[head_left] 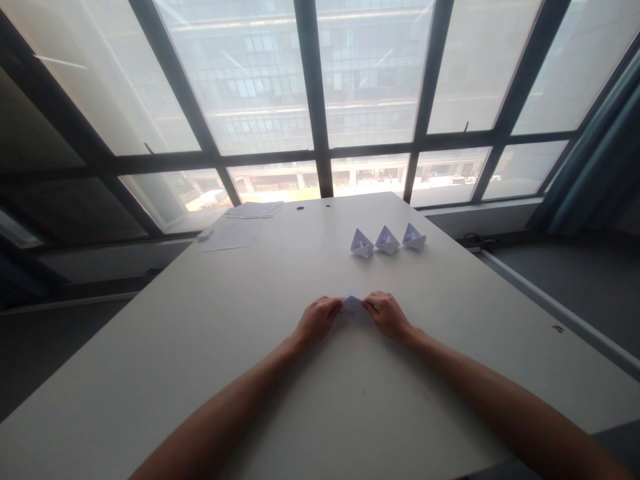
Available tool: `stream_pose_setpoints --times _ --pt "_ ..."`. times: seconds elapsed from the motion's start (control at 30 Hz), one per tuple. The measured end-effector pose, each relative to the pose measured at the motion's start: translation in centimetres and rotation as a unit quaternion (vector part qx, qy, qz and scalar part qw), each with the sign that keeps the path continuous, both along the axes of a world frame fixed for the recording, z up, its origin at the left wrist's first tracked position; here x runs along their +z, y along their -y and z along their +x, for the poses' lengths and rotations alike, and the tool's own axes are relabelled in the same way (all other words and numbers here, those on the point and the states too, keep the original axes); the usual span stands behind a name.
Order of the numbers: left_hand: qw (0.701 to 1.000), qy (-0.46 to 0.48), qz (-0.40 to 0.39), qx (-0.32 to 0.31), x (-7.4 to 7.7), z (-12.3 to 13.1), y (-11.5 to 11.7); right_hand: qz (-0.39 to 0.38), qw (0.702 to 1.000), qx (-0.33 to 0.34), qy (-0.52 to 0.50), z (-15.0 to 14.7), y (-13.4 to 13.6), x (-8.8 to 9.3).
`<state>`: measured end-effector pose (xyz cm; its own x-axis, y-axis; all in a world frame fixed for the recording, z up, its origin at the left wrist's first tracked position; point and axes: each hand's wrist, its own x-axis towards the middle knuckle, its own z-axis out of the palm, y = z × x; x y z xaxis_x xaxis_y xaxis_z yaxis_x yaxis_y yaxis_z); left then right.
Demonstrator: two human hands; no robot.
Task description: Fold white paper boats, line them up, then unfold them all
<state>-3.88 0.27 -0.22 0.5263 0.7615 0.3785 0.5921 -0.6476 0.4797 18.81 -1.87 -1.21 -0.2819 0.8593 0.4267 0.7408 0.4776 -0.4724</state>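
A small folded white paper [353, 304] is held low over the middle of the table, its top coming to a shallow peak. My left hand [320, 316] pinches its left corner between thumb and fingers. On the opposite corner, my right hand [387, 313] has a matching pinch. Beyond them to the right stand three folded paper boats in a row: a left one [361, 243], a middle one [387, 240] and a right one [413, 237]. Each has a pointed peak in its centre.
Loose white sheets [227, 236] lie at the table's far left, with more paper [256, 210] behind them. A small white object [205, 235] sits by the left edge. The white table [200, 347] ends near tall windows; a dark mark [557, 329] is near its right edge.
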Motion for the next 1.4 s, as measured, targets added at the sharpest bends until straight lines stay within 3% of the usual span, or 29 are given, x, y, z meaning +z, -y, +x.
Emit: stream_pose_setpoints --times 0.27,0.6,0.7,0.9,1.07,1.23,1.4 --pt "0.999 0.033 -0.028 0.031 -0.4 0.1 -0.1 -0.038 0.999 -0.036 -0.014 0.0 -0.1 -0.3" --pt "0.996 -0.057 0.03 0.055 -0.8 0.0 -0.3 -0.034 0.993 -0.101 0.057 0.0 0.3 -0.1" --pt "0.995 -0.078 0.056 0.031 -0.6 0.1 -0.3 -0.012 0.996 -0.072 0.057 -0.1 0.4 -0.2" --pt "0.981 -0.162 0.032 -0.101 -1.0 0.4 0.0 0.009 0.996 0.017 0.087 -0.5 0.5 -0.2" --pt "0.973 -0.203 0.014 -0.111 -0.7 0.4 0.4 -0.005 0.993 0.023 0.118 -1.3 1.1 0.0" --pt "0.971 -0.216 0.007 -0.102 0.1 0.6 1.0 -0.072 0.981 0.055 0.172 -2.1 1.9 -0.4" --pt "0.963 -0.257 0.015 -0.079 -0.5 0.3 1.0 -0.101 0.975 0.048 0.192 -2.0 2.0 -0.6"
